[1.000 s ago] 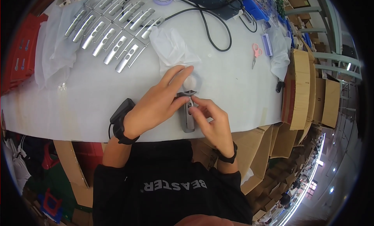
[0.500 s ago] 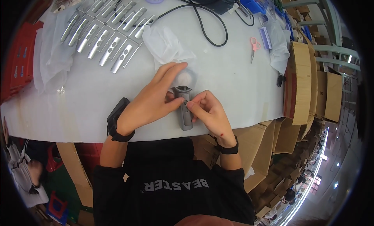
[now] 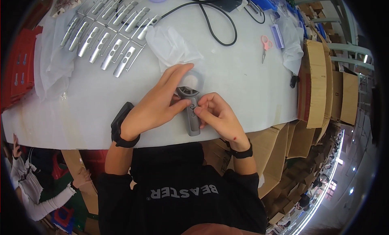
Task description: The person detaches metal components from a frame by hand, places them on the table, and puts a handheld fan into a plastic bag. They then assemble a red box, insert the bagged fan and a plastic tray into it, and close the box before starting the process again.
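A grey handheld fan (image 3: 193, 125) lies on the white table before me, its round pale head pointing away and its handle toward my body. My left hand (image 3: 152, 103) is closed around its head end from the left, with the thumb on the upper handle beside the buttons. From the right, my right hand (image 3: 221, 113) pinches at the button area in the middle of the handle. Whether a small part sits between the right fingertips cannot be made out. Silver button panels (image 3: 109, 52) on a moulded frame lie at the far left.
Crumpled white plastic film (image 3: 168, 44) lies beyond my left hand. A black cable (image 3: 206, 16) loops across the back. Pink scissors (image 3: 265, 43) are at the right, near cardboard boxes (image 3: 314, 85). Red bins (image 3: 24, 65) stand left, and another person's sleeve (image 3: 52, 202) shows at lower left.
My hands hold nearly the same pose on the fan; its head end has shifted slightly left. At lower left, the other person's arm has reached out. The whole view has shifted slightly.
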`<action>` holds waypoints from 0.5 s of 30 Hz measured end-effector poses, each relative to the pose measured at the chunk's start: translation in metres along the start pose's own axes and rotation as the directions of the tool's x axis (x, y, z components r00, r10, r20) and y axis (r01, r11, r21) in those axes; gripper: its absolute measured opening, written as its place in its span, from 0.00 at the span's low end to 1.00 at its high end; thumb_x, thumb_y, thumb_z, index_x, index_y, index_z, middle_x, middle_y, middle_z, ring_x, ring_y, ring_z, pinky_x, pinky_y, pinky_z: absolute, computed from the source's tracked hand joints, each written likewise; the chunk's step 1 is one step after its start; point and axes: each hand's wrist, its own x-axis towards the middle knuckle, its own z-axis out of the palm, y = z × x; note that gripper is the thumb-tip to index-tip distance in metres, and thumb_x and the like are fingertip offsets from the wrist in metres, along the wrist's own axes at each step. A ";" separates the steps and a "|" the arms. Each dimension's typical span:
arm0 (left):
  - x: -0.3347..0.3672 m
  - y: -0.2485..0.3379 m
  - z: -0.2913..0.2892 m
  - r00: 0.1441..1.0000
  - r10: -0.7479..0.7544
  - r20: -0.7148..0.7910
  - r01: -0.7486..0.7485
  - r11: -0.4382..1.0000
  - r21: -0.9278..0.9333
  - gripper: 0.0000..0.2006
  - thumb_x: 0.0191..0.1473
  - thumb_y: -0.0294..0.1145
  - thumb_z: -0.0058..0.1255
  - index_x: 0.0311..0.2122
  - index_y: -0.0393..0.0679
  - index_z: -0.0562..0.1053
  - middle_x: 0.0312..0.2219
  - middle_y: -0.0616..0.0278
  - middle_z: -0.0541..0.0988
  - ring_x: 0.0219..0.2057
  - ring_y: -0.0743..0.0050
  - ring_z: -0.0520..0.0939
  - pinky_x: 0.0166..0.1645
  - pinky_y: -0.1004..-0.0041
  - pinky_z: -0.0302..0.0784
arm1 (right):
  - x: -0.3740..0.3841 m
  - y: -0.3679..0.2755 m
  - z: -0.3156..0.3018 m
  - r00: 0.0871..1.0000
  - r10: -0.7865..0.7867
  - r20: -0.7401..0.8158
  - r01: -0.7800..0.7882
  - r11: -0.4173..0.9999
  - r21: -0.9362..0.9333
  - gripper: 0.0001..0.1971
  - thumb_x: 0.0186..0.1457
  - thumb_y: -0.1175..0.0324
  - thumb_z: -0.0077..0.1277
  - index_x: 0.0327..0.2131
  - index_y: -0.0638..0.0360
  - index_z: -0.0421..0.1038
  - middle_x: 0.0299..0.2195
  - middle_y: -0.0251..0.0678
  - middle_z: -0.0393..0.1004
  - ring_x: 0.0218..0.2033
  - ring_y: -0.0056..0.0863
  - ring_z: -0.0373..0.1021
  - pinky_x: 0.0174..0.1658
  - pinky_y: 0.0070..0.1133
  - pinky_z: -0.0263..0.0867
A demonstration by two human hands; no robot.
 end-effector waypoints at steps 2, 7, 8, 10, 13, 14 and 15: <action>0.000 0.002 0.000 1.000 0.008 -0.001 -0.008 1.000 0.016 0.37 0.54 0.22 0.56 0.67 0.47 0.54 0.63 0.52 0.56 0.44 0.63 0.76 0.46 0.69 0.79 | 0.003 -0.002 -0.007 0.994 0.090 0.054 -0.092 0.996 0.020 0.09 0.63 0.68 0.53 0.42 0.60 0.65 0.29 0.29 0.70 0.28 0.16 0.68 0.33 0.17 0.68; 0.001 -0.004 0.003 1.000 0.027 -0.015 -0.027 1.000 -0.003 0.37 0.54 0.18 0.54 0.67 0.49 0.53 0.64 0.52 0.54 0.41 0.66 0.80 0.40 0.72 0.82 | 0.010 -0.009 -0.015 0.972 0.187 0.144 -0.191 0.981 0.014 0.10 0.64 0.67 0.52 0.42 0.60 0.64 0.28 0.29 0.70 0.28 0.16 0.68 0.34 0.18 0.70; 0.001 -0.002 0.004 1.000 0.025 -0.015 -0.025 1.000 -0.001 0.37 0.54 0.18 0.54 0.67 0.49 0.53 0.64 0.52 0.54 0.41 0.66 0.80 0.40 0.72 0.82 | 0.012 -0.008 -0.016 0.972 0.186 0.146 -0.190 0.982 0.017 0.10 0.64 0.67 0.52 0.42 0.60 0.64 0.28 0.29 0.70 0.28 0.16 0.68 0.34 0.18 0.70; 0.002 0.002 0.006 0.996 -0.090 -0.005 0.089 0.988 -0.123 0.37 0.55 0.18 0.53 0.67 0.49 0.52 0.61 0.50 0.59 0.36 0.69 0.81 0.38 0.73 0.82 | 0.014 -0.005 -0.019 0.972 0.173 0.159 -0.174 0.985 -0.009 0.12 0.64 0.66 0.52 0.46 0.62 0.64 0.28 0.30 0.70 0.29 0.16 0.68 0.34 0.19 0.70; 0.003 0.001 0.008 0.986 -0.164 0.011 0.163 0.968 -0.190 0.37 0.56 0.18 0.53 0.67 0.49 0.50 0.56 0.49 0.64 0.32 0.72 0.82 0.36 0.73 0.82 | 0.015 -0.004 -0.018 0.972 0.159 0.173 -0.156 0.987 -0.032 0.16 0.64 0.65 0.51 0.49 0.64 0.64 0.28 0.30 0.70 0.29 0.17 0.68 0.35 0.19 0.70; 0.003 -0.001 0.008 0.984 -0.179 0.016 0.179 0.964 -0.199 0.38 0.56 0.18 0.52 0.67 0.49 0.50 0.53 0.49 0.67 0.30 0.73 0.82 0.35 0.74 0.81 | 0.016 -0.004 -0.018 0.972 0.152 0.178 -0.146 0.988 -0.046 0.18 0.65 0.65 0.51 0.52 0.66 0.63 0.29 0.31 0.71 0.29 0.17 0.68 0.35 0.19 0.70; 0.005 -0.002 0.009 0.981 -0.192 0.024 0.192 0.958 -0.211 0.38 0.56 0.18 0.52 0.67 0.49 0.49 0.50 0.48 0.70 0.28 0.74 0.82 0.34 0.74 0.81 | 0.016 -0.005 -0.018 0.973 0.146 0.180 -0.137 0.989 -0.060 0.20 0.65 0.65 0.51 0.54 0.68 0.62 0.29 0.31 0.71 0.29 0.17 0.69 0.35 0.20 0.70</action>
